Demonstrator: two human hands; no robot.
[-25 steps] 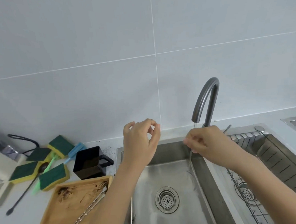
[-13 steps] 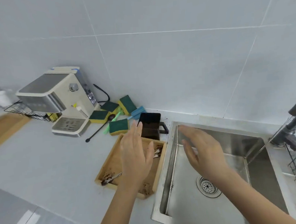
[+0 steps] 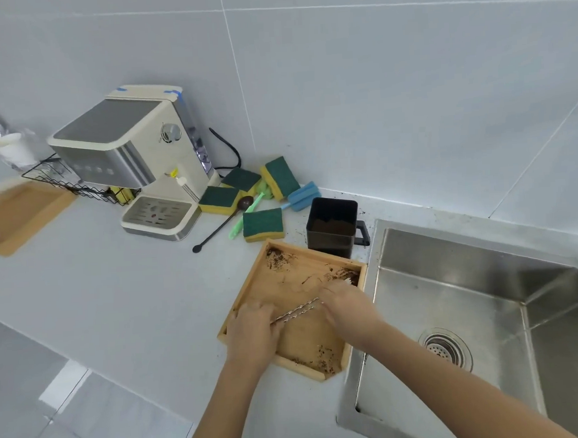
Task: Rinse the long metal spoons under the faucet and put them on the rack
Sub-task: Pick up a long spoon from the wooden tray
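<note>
Holding what looks like spoons [image 3: 297, 310] over tray [image 3: 296, 252].

Both arms reach fwd, palms down. Left hand [image 3: 253, 328] curled, fingers bent under; right hand [image 3: 347, 304] just beside it, fingers also curled, knuckles up.

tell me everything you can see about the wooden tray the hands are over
The wooden tray is a shallow, light-wood rectangle with a low raised rim, lying flat on the pale counter, against the sink's left edge. Dark crumbs smear its floor, thickest at the far corners and near edge. Long twisted metal spoons lie across it, with the left hand and right hand on them.
</note>
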